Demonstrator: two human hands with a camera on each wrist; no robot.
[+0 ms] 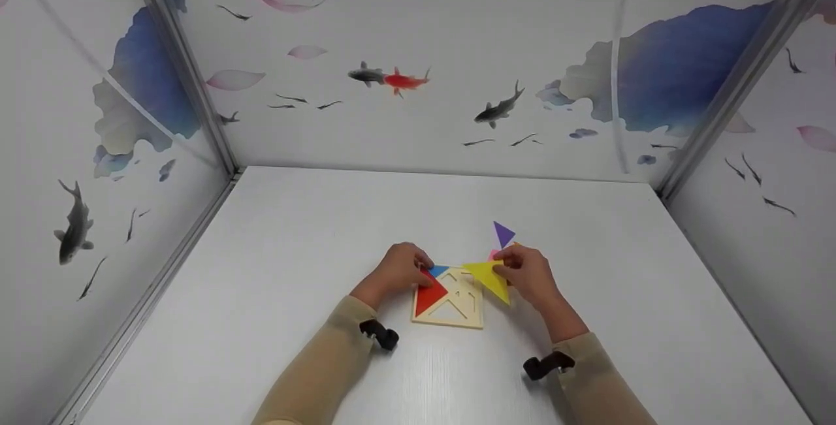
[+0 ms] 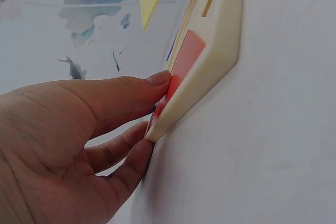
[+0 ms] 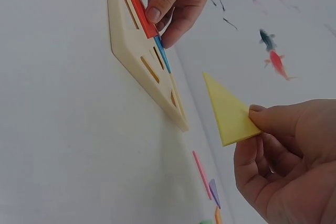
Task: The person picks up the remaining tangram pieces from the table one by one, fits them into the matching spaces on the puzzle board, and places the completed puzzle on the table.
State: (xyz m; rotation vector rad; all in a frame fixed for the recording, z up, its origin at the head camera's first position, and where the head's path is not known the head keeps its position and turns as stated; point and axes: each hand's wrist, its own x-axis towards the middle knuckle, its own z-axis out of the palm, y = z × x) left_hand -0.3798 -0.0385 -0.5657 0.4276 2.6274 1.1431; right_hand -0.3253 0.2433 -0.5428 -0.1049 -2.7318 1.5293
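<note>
A pale wooden tangram board with cut-out slots lies on the table in front of me. A red triangle sits at its left side and a blue piece at its far edge. My left hand grips the board's far left corner, its thumb on the red triangle and its other fingertips at the board's edge in the left wrist view. My right hand pinches a yellow triangle between thumb and fingers, holding it raised over the board's right edge.
Beyond the right hand lie a purple triangle, a pink piece and an orange piece. A bit of green shows at the bottom of the right wrist view. White walls printed with fish enclose the white table.
</note>
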